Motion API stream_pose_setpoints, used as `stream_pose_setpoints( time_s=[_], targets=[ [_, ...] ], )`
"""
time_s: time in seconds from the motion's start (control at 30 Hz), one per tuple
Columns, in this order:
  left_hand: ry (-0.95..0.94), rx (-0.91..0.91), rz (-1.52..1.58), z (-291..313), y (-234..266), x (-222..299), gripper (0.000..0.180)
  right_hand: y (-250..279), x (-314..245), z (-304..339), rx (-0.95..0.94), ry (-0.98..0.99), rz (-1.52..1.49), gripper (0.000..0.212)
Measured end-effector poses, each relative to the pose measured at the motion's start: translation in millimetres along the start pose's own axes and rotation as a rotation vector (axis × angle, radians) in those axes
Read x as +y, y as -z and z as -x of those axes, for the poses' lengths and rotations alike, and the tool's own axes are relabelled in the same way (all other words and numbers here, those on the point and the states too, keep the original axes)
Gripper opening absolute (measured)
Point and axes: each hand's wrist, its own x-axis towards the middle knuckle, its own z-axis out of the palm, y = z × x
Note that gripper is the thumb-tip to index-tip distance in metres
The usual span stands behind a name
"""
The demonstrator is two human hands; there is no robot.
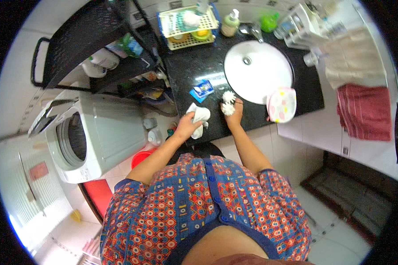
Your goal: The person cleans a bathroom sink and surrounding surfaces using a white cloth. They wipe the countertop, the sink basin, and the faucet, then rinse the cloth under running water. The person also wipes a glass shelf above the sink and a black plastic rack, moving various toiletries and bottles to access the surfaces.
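Note:
At the counter's front edge my left hand [185,129] is closed around a crumpled white cloth [201,114], which could also be a wipe. To its right, my right hand [235,115] grips two small white flower-shaped pieces [228,96], one above the other; a thin dark line beside them is too small to make out. Beyond the hands, a blue packet [204,88] with white markings lies flat on the black countertop [181,66]. Near the right hand, a white pouch [282,106] with pink and yellow dots rests at the basin's front rim.
A white round basin [263,77] with a tap [255,33] is set into the counter. Behind stand a two-tier plastic rack [188,27] and a pump bottle [230,23]. A black shelf [82,37] and a white washing machine [95,132] are left; a maroon towel [365,110] hangs right.

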Motion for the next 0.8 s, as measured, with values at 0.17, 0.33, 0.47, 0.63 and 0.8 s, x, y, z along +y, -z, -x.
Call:
stream_pose_setpoints(
  time_s=[0.17,0.33,0.47,0.63,0.8],
  targets=[
    [-0.023,0.109,0.105,8,13,-12,0.036,23,-10,-20,-0.198,0.241,-0.107,0.023],
    [0.063,0.23,0.154,25,50,-28,0.035,84,-169,-67,-0.448,0.459,-0.017,0.035],
    [0.046,0.278,0.234,36,79,-12,0.035,116,-307,-122,-0.643,0.758,-0.177,0.05],
    [0.005,0.298,0.348,51,109,-3,0.031,66,-504,-148,-0.876,0.768,-0.036,0.054],
    [0.062,0.327,0.272,66,146,24,0.033,-84,-559,-179,-0.72,0.988,0.082,0.054]
  ],
)
